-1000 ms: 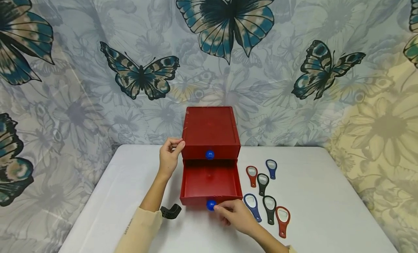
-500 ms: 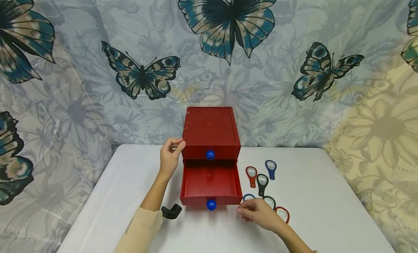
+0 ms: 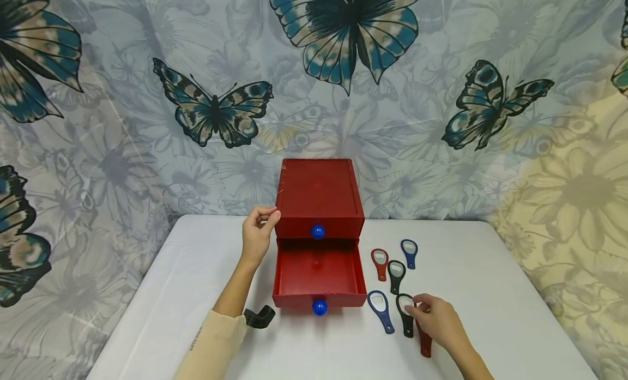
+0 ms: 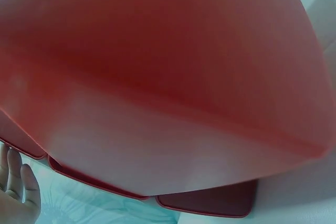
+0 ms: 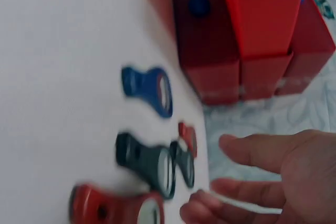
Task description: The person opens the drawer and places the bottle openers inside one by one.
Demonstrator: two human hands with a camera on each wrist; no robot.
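In the head view, a red two-drawer box (image 3: 319,189) stands at the table's back, its lower drawer (image 3: 289,300) pulled out with nothing inside. My left hand (image 3: 257,237) touches the box's left side near the upper front corner, fingers fairly straight in the left wrist view. Over the front row of bottle openers hovers my right hand (image 3: 441,323), thumb and fingers apart with nothing between them. It partly covers a red bottle opener (image 3: 425,344), and its fingertips overlap the head of a black bottle opener (image 3: 408,325). A blue bottle opener (image 3: 385,317) lies left of these.
Behind the front row lie three more openers: a red one (image 3: 380,265), a black one (image 3: 395,284) and a blue one (image 3: 409,254). A blue knob (image 3: 319,307) juts from the open drawer. A black curved piece (image 3: 260,317) is beside my left sleeve (image 3: 213,342).
My right hand has let go of the lower drawer's blue knob and moved right to the front bottle openers. The left hand stays at the box; the drawer remains pulled out.
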